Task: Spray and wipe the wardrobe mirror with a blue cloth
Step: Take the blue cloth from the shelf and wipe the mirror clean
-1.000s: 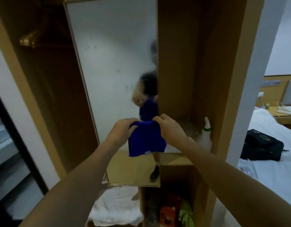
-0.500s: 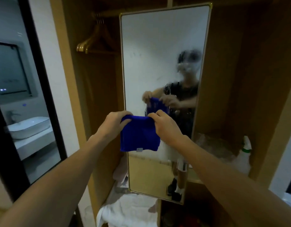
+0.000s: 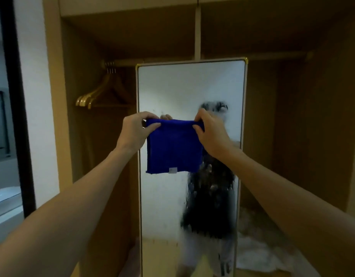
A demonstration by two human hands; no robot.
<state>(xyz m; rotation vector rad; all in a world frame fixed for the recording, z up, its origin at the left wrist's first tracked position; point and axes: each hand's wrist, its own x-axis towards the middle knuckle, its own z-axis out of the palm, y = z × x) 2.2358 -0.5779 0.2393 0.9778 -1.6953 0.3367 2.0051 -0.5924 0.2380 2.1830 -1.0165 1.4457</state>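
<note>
A tall gold-framed mirror stands upright inside the open wooden wardrobe, its glass misted and streaked with wet drops on the right half. A folded blue cloth hangs in front of the mirror at mid height. My left hand pinches its upper left corner and my right hand pinches its upper right corner, stretching the top edge flat. A small white tag shows at the cloth's bottom edge. No spray bottle is in view.
Several wooden hangers hang from the rail at the left of the mirror. Crumpled white material lies on the wardrobe shelf at the lower right. A bathroom doorway with a dark frame is at the far left.
The view has tilted up and centred on the mirror. Both hands have raised the cloth higher and spread it wider across the glass. The spray bottle at the right has left the view.
</note>
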